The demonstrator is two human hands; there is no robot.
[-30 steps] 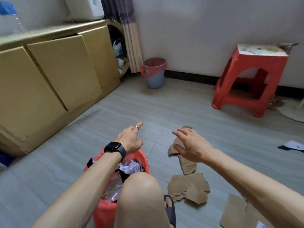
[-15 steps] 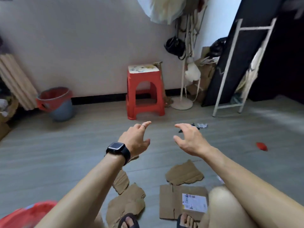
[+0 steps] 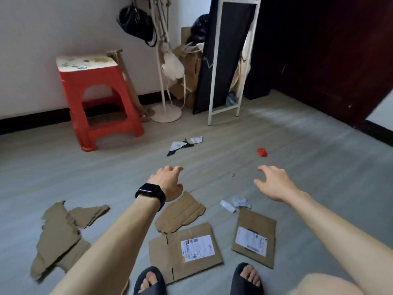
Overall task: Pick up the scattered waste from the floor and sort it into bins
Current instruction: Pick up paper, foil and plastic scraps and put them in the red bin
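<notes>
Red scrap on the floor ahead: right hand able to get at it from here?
Probably yes. The right hand is open and empty, and only bare floor lies between it and the red scrap, though it must stretch further forward.

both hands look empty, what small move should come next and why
Probably lower the left hand onto the torn cardboard piece on the floor just beneath it. Both it and the right hand hover open, holding nothing, and that piece looks nearest.

Brown cardboard pieces (image 3: 180, 213), red stool (image 3: 100, 99), grey floor (image 3: 297, 145), black watch (image 3: 150, 191)
</notes>
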